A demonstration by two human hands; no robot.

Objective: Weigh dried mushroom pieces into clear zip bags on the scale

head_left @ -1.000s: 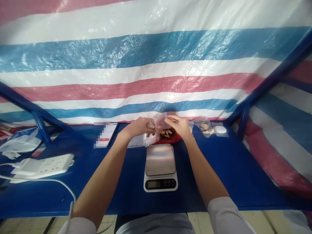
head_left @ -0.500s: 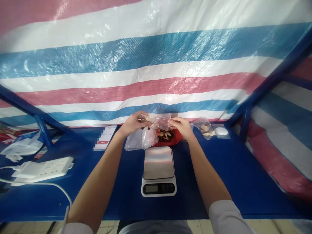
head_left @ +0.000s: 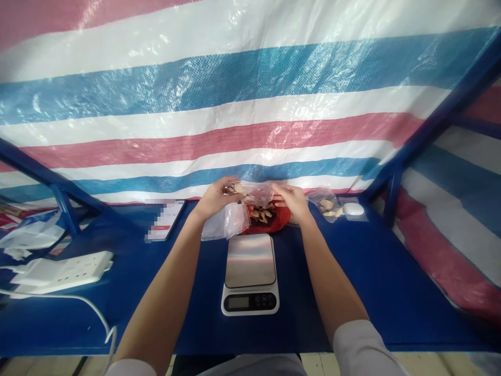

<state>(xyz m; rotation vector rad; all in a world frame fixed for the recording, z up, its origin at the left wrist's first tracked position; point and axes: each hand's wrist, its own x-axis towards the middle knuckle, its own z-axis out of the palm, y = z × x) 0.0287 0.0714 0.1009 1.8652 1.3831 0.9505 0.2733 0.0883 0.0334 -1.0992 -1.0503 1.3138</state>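
My left hand [head_left: 213, 199] and my right hand [head_left: 293, 202] hold a transparent plastic bag [head_left: 254, 193] stretched between them above the table. Pale, dried-looking pieces [head_left: 238, 190] sit inside the bag near my left fingers. Below it, a red bag [head_left: 279, 220] lies open with brownish pieces [head_left: 262, 215] in it, close under my right hand. Another transparent bag [head_left: 230, 222] hangs or lies beneath my left hand. A steel-topped digital kitchen scale [head_left: 250, 274] stands nearer me, between my forearms, with nothing on its plate.
A small bag of pale pieces [head_left: 326, 204] and a white round item [head_left: 353, 209] lie to the right. A phone [head_left: 164, 219] and a white power strip [head_left: 58, 271] with a cable sit left on the blue table [head_left: 117, 313]. Striped tarpaulin [head_left: 250, 125] stands behind.
The transparent bag has risen from the red bag and now spans both hands, with the pieces near my left hand. The view has shifted slightly, moving the scale left in the picture.
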